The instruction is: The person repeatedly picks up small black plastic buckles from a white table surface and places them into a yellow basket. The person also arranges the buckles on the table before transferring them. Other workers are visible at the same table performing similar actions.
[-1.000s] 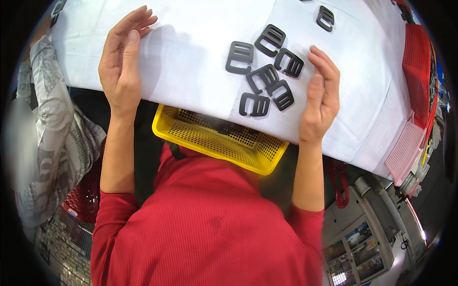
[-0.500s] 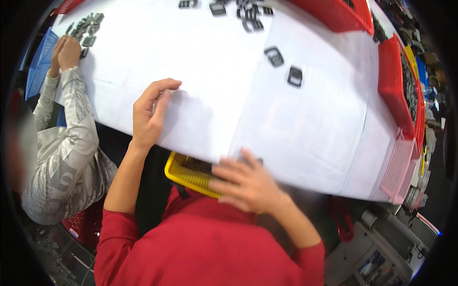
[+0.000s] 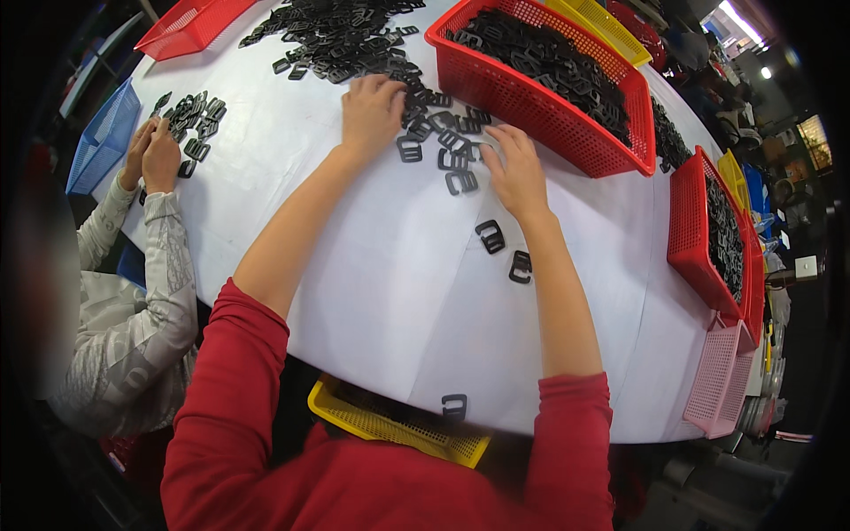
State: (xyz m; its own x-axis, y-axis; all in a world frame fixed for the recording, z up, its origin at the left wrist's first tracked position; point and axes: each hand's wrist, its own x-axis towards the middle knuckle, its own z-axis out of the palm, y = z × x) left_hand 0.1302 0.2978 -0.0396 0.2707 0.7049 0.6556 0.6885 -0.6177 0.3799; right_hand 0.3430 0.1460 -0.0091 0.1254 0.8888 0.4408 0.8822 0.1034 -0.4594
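Black plastic strap buckles [image 3: 454, 159] lie loosely scattered on the white tabletop between my two hands. On the left side of this scatter my left hand [image 3: 372, 115] rests, fingers bent over the buckles at its edge. My right hand [image 3: 516, 170] is at the opposite side, thumb apart from the fingers, its tips beside the nearest buckles. I see nothing held in either hand. Two separate buckles [image 3: 490, 236] lie near my right forearm. A single buckle [image 3: 454, 407] sits at the table's front edge, above a yellow basket [image 3: 390, 428].
A large heap of buckles [image 3: 328, 35] spreads behind my left hand. Beyond my right hand stands a red basket [image 3: 540, 111] full of buckles, with another red basket [image 3: 686, 226] and a pink basket [image 3: 715, 380] farther right. At left, a co-worker's hands [image 3: 155, 155] handle buckles beside a blue basket [image 3: 99, 142].
Both my hands have reached forward from near the table's front edge to the scattered buckles. The view has tilted up, showing the heap and full basket. The buckle at the front edge is now uncovered.
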